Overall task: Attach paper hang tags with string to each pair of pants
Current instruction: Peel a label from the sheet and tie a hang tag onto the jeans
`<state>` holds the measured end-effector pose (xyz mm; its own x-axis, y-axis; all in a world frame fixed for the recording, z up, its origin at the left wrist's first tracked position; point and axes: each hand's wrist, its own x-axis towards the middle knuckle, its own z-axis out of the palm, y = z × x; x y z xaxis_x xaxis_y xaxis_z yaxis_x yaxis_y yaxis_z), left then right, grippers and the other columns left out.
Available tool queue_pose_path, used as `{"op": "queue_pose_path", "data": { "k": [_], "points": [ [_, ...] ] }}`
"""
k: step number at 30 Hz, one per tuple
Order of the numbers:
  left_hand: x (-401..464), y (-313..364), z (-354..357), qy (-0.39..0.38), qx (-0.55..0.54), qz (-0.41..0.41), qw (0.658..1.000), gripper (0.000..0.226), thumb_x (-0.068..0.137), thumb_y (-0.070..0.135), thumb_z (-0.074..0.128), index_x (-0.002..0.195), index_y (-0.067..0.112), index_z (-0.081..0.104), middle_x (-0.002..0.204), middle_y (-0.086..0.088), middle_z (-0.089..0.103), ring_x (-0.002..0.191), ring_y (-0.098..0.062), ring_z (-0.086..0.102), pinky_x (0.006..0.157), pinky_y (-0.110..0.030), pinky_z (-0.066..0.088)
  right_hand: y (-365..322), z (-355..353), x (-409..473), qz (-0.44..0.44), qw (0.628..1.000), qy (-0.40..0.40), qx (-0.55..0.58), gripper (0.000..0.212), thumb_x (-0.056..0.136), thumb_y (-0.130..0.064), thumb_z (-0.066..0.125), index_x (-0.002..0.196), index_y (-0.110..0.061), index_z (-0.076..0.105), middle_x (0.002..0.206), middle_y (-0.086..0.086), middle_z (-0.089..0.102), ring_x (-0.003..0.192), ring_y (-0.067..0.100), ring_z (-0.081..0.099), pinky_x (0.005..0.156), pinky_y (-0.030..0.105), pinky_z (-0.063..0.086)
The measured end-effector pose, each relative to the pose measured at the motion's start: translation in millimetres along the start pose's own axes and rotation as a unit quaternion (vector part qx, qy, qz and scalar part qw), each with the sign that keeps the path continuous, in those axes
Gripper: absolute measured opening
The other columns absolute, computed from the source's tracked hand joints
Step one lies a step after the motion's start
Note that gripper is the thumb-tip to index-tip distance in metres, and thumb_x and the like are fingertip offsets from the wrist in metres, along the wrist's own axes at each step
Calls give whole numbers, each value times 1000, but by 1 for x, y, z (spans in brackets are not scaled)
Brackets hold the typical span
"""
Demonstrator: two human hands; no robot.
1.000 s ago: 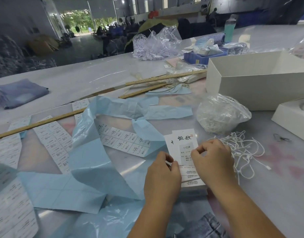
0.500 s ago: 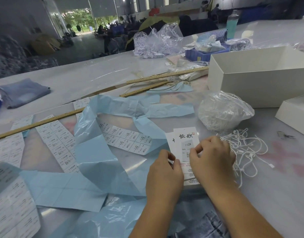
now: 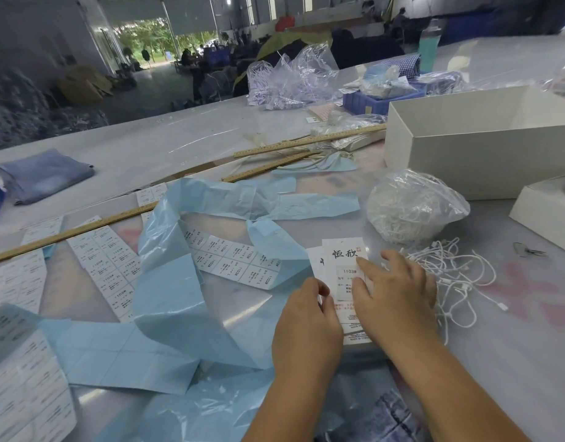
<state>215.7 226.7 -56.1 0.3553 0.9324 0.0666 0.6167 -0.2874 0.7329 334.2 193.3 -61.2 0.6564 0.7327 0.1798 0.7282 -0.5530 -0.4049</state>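
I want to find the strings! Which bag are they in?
Start at the big white box. Right in front of it sits a small clear bag stuffed with white strings. Unlike the crumpled bag farther back, loose strings lie beside it.

The tags (image 3: pixel 343 266) are white paper cards in a small stack, slightly fanned, lying flat on the table at about 5 o'clock from the frame's centre. The top card shows bold black characters, a small red mark, a punched hole at its top edge and a grey panel reading 1103#; red and black print runs along its lower part. At 3 o'clock from the tags, just beside them, lies a loose tangle of white strings (image 3: pixel 459 275) with small end clasps, spread on the table. At 1 o'clock from the tags sits a clear bag (image 3: pixel 415 208) packed with more strings. Denim pants (image 3: pixel 383 419) show at the bottom edge, at 6 o'clock from the tags.
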Motion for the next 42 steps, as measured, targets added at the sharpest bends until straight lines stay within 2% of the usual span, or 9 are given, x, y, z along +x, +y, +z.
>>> {"op": "queue_pose_path", "data": {
  "k": [3,8,15,18,20,25,34,39,42],
  "points": [
    [1,1,0,-10,-14,-12,1000,5,99,34,44,97,33,49,89,2,61,81,-15,59,68,-32,47,2,0,-1,37,997,24,66,36,90,-39,56,121,-23,62,127,1,52,117,26,41,102,43,34],
    [4,5,-1,-26,-9,-26,999,17,92,49,52,98,34,47,94,6,63,86,-13,61,70,-31,49,2,-3,0,46,993,58,97,29,84,-39,67,104,-19,65,111,0,58,110,26,45,94,43,37],
    [13,9,-5,-63,-22,-76,995,9,91,36,54,95,30,48,97,7,63,88,-15,62,71,-32,47,13,-16,3,36,985,79,149,19,91,-9,53,99,-11,70,104,7,65,100,29,53,85,37,44],
    [16,13,-7,-57,3,-95,994,6,91,33,48,88,28,47,84,13,57,77,-9,56,60,-30,39,21,-24,4,56,995,27,75,29,87,-6,51,111,-11,67,113,8,60,106,30,53,84,36,44],
    [17,18,-8,-55,32,-97,993,20,90,46,52,89,27,45,82,15,53,81,-13,58,62,-31,39,23,-23,4,74,997,-29,8,26,85,-12,53,108,-12,65,113,8,56,105,29,53,84,35,45],
    [24,22,-11,-68,45,-126,989,42,81,54,66,102,23,47,98,8,60,98,-20,61,72,-33,44,21,-26,3,94,995,-19,16,19,82,-7,53,89,-17,68,97,4,63,77,24,49,64,27,36],
    [23,18,-24,-35,28,-117,992,22,83,35,65,79,25,46,85,10,61,75,-8,57,55,-27,37,18,-21,6,40,998,17,48,38,88,-1,44,119,-10,65,113,13,59,103,34,55,84,39,44],
    [19,21,-28,-27,-20,-99,995,17,85,28,63,74,21,52,81,7,66,76,-11,63,60,-31,50,17,-20,7,15,995,41,91,30,92,-5,44,108,-10,69,108,10,58,105,29,47,89,40,40],
    [17,21,-31,-19,-63,-105,992,21,83,27,69,72,19,54,78,5,70,76,-12,67,72,-38,58,19,-19,8,33,999,25,30,28,91,-12,42,95,-12,69,103,6,56,96,24,39,86,40,37]
  ]
}}
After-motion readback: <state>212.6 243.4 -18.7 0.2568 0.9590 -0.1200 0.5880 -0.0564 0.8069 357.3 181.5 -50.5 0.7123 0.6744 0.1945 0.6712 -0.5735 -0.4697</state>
